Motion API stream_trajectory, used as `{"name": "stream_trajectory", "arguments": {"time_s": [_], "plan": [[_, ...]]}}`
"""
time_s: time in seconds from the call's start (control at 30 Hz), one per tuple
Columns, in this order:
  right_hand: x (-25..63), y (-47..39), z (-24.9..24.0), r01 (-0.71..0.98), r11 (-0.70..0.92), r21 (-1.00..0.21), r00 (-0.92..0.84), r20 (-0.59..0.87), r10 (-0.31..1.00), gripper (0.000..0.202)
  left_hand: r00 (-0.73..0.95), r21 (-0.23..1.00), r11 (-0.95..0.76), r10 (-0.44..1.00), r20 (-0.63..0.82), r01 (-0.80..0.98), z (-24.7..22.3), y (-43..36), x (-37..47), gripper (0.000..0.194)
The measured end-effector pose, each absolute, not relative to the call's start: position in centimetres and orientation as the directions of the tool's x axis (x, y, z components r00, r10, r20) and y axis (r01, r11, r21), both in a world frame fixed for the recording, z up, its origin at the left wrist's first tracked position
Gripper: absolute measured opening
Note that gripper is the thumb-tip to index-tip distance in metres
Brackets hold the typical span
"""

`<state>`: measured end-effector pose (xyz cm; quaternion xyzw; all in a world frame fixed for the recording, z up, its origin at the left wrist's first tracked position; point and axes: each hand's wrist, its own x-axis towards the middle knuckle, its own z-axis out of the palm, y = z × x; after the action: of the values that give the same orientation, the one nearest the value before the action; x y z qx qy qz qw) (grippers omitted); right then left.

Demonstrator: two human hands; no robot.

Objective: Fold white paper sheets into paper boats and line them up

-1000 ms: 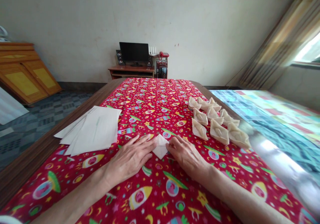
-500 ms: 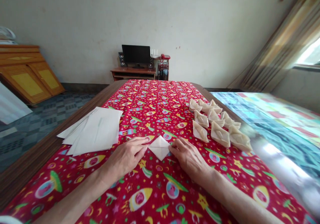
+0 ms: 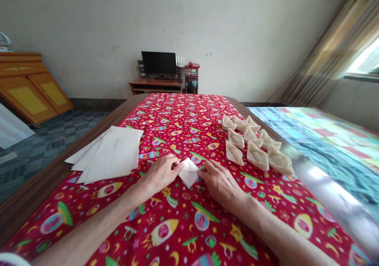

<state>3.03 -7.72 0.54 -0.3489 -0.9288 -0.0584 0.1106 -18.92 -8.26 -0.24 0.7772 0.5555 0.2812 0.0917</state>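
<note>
1. The paper (image 3: 188, 175), a small folded diamond, lies on the printed cloth (image 3: 183, 116), towards the near edge of the table (image 3: 26, 204) and about midway between its left and right edges.
2. The left hand (image 3: 162, 173) pinches the paper's left corner between thumb and forefinger, with the other fingers curled in.
3. The right hand (image 3: 220, 181) has its fingers bent, the tips touching the paper's right corner. Whether they grip it or only press it down, I cannot tell.
4. The paper sits directly between the two hands, to the right of the left hand and to the left of the right hand. Neither is clearly nearer, as both touch it.
5. One corner of the diamond points to the table's far edge and the opposite one to the near edge. A crease runs across it from side to side, roughly from one hand to the other. No long axis stands out clearly.
6. Loose sheets (image 3: 118, 151) lie fanned and overlapping by the table's left edge, apart from the left hand.
7. Boats (image 3: 257, 155) of folded paper stand grouped near the right edge, beyond the right hand.
</note>
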Motion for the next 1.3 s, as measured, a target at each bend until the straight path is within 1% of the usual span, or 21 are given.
{"name": "stream_trajectory", "arguments": {"time_s": [0.1,0.2,0.33,0.43,0.5,0.57,0.63,0.73,0.77,0.83,0.93,1.03,1.13,1.2,1.3], "plan": [[2.7,-7.8,0.7,0.691,0.723,0.024,-0.699,0.279,0.659,0.016,0.185,0.547,-0.328,0.936,0.301,0.77,0.3,-8.2,-18.4,0.025],[2.0,-8.2,1.1,0.719,0.694,-0.034,-0.64,0.356,0.681,0.015,0.149,0.551,-0.316,0.934,0.326,0.772,0.7,-8.4,-17.9,0.021],[0.6,-8.8,1.4,0.673,0.718,-0.177,-0.609,0.419,0.674,0.031,0.132,0.533,-0.364,0.897,0.423,0.764,1.2,-8.9,-17.0,0.021],[0.0,-8.9,1.3,0.621,0.737,-0.267,-0.574,0.486,0.66,0.041,0.166,0.551,-0.431,0.87,0.465,0.715,1.9,-9.6,-16.3,0.024],[-0.1,-8.8,1.3,0.556,0.753,-0.352,-0.544,0.53,0.65,0.038,0.213,0.576,-0.489,0.851,0.481,0.655,2.5,-10.0,-15.9,0.027],[0.0,-8.5,1.4,0.477,0.744,-0.468,-0.501,0.55,0.668,0.033,0.242,0.588,-0.534,0.829,0.504,0.607,2.9,-10.4,-15.8,0.029],[0.3,-7.9,1.4,0.433,0.663,-0.61,-0.405,0.526,0.748,0.03,0.221,0.568,-0.554,0.806,0.55,0.608,3.1,-10.4,-16.0,0.028],[0.6,-6.8,1.1,0.327,0.445,-0.834,-0.259,0.374,0.891,0.029,0.161,0.505,-0.544,0.771,0.616,0.671,3.0,-10.1,-16.9,0.028],[0.7,-6.5,0.9,0.265,0.377,-0.887,-0.252,0.314,0.916,0.03,0.149,0.486,-0.535,0.764,0.628,0.691,2.9,-9.8,-17.3,0.027],[0.8,-5.9,0.5,0.149,0.274,-0.95,-0.265,0.228,0.937,0.034,0.142,0.463,-0.513,0.766,0.627,0.723,2.3,-9.4,-18.0,0.027],[0.9,-5.4,0.2,0.036,0.183,-0.983,-0.295,0.164,0.941,0.039,0.165,0.456,-0.502,0.784,0.598,0.735,1.3,-9.0,-18.7,0.029],[0.8,-5.4,0.1,0.024,0.139,-0.99,-0.312,0.125,0.942,0.041,0.225,0.454,-0.54,0.783,0.581,0.709,0.7,-9.1,-18.7,0.032],[0.7,-5.3,-0.3,0.077,0.149,-0.986,-0.313,0.118,0.942,0.042,0.293,0.432,-0.586,0.765,0.573,0.686,0.6,-9.4,-18.5,0.032],[0.6,-5.3,-0.7,0.137,0.186,-0.973,-0.322,0.133,0.937,0.042,0.345,0.422,-0.61,0.76,0.551,0.671,0.7,-9.6,-18.2,0.029],[0.5,-5.4,-1.3,0.318,0.287,-0.904,-0.311,0.186,0.932,0.037,0.406,0.442,-0.628,0.765,0.5,0.641,0.3,-9.7,-18.0,0.025]]}}
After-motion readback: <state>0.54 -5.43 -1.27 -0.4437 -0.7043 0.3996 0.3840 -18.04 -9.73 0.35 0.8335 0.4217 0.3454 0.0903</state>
